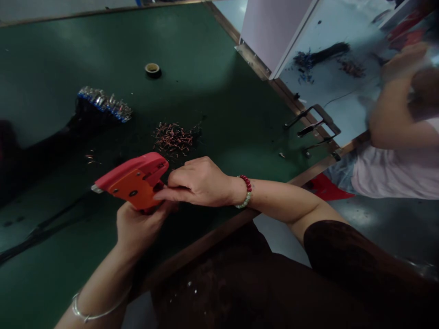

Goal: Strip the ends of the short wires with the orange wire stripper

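My left hand [142, 226] is wrapped round the lower part of a red and orange hand tool [132, 183], which is held tilted above the green table. My right hand [199, 183] is closed in a pinch at the tool's right end; what its fingers hold is hidden. Just beyond the tool lies a heap of short copper-coloured wire pieces [174, 139]. Further left rests a black cable bundle [85, 112] whose end carries many metal terminals with blue parts.
A tape roll [152, 70] sits on the green table [192, 45]. Thin black cables [51, 224] lie at left. A black metal frame [318, 123] stands at the right edge, near a pale panel [274, 32]. Another person [394, 114] works at the right beside more wires.
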